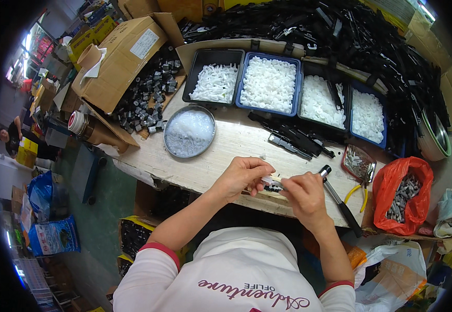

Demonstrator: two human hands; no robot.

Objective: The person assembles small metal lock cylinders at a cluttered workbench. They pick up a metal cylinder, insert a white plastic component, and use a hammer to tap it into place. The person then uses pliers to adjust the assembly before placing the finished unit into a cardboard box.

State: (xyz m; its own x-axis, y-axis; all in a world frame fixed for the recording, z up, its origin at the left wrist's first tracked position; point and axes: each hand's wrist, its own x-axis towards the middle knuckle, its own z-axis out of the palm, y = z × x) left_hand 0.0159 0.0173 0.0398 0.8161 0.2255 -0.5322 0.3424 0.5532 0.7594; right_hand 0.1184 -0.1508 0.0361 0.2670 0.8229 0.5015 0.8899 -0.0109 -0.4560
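Note:
Close to the table's front edge, my left hand (242, 179) and my right hand (306, 197) come together. Both pinch a small white plastic part (271, 180) between the fingertips. Something dark shows just beneath it, too small to name. Beside my right hand lies a hammer (340, 200) with a metal head and black handle. Farther off, a heap of long black slotted parts (293, 138) rests on the table. A round metal dish (189, 131) of small clear pieces stands ahead of my left hand.
Black and blue bins (270, 58) of small white parts line the back. Behind them are piled black parts (340, 36). At right: yellow-handled pliers (362, 200), a tray of small metal pins (358, 162), and a red bag (387, 208) of grey pieces. At left: a cardboard box (124, 57) and metallic blocks (150, 96).

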